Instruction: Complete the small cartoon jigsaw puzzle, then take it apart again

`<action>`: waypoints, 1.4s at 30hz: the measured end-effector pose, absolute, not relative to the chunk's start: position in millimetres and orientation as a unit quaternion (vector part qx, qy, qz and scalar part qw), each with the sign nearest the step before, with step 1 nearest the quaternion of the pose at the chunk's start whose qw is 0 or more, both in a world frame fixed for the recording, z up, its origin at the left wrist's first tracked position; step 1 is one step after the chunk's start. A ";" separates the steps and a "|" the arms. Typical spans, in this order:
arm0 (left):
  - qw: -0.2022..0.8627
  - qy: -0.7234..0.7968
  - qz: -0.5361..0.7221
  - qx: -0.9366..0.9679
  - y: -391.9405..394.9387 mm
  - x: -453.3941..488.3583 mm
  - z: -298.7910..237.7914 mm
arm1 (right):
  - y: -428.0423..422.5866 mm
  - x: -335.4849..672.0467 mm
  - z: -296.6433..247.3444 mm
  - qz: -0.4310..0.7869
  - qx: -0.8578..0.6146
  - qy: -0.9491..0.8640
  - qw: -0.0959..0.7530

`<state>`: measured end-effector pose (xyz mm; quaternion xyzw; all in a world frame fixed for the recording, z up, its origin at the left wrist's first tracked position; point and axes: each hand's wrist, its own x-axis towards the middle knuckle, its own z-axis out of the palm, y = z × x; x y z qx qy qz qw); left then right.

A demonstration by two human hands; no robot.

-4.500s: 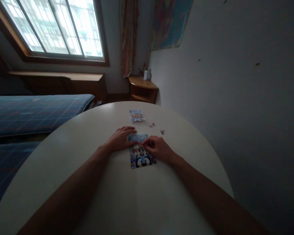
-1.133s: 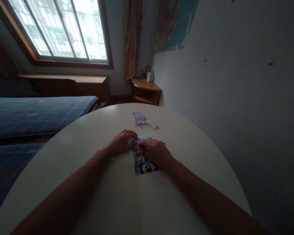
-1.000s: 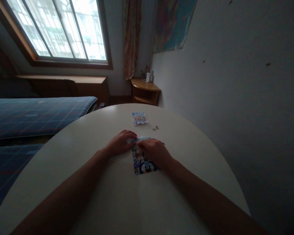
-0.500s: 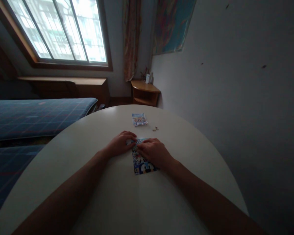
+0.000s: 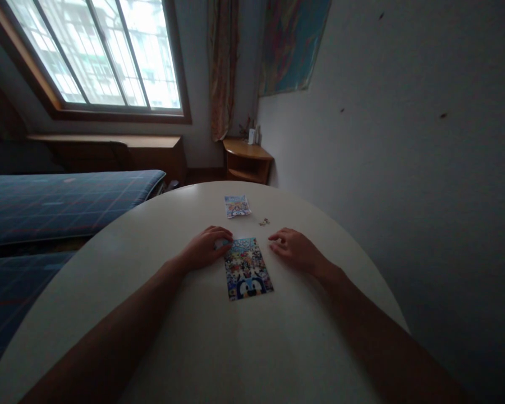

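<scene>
A small colourful jigsaw puzzle (image 5: 247, 268) lies flat on the round white table (image 5: 219, 348). My left hand (image 5: 206, 247) rests at the puzzle's upper left corner, fingers curled down against its edge. My right hand (image 5: 293, 247) lies on the table to the right of the puzzle, apart from it, fingers loosely spread and holding nothing. A loose puzzle piece or two (image 5: 264, 221) lie beyond the puzzle, and a small printed picture card (image 5: 237, 206) lies farther back.
A wall (image 5: 404, 168) runs close along the table's right side. A blue checked bed (image 5: 59, 196) stands to the left, a wooden corner shelf (image 5: 246, 157) behind the table, a window (image 5: 96, 56) above.
My right hand has lifted off the top of the puzzle and moved right onto the bare table, uncovering the whole puzzle. The left hand has stayed at the corner.
</scene>
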<state>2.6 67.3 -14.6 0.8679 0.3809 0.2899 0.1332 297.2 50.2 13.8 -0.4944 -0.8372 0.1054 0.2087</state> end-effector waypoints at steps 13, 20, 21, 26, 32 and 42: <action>0.120 0.376 0.266 0.880 64.1 1.5 -15.0 | 52.4 317.4 14.3 0.183 -0.502 -0.821 0.202; 0.117 0.373 0.265 0.881 63.7 1.8 -14.8 | 51.9 309.3 10.7 0.161 -0.507 -0.820 0.211; 0.117 0.373 0.264 0.882 63.6 1.8 -14.6 | 52.0 308.4 10.3 0.161 -0.506 -0.820 0.212; 0.116 0.377 0.253 0.883 63.1 1.9 -14.0 | 50.5 303.3 11.0 0.156 -0.504 -0.822 0.215; 0.115 0.373 0.257 0.884 63.8 1.6 -14.4 | 49.1 305.0 11.6 0.161 -0.527 -0.809 0.205; 0.110 0.381 0.238 0.886 64.8 1.6 -15.7 | 61.0 294.9 18.4 0.196 -0.556 -0.797 0.128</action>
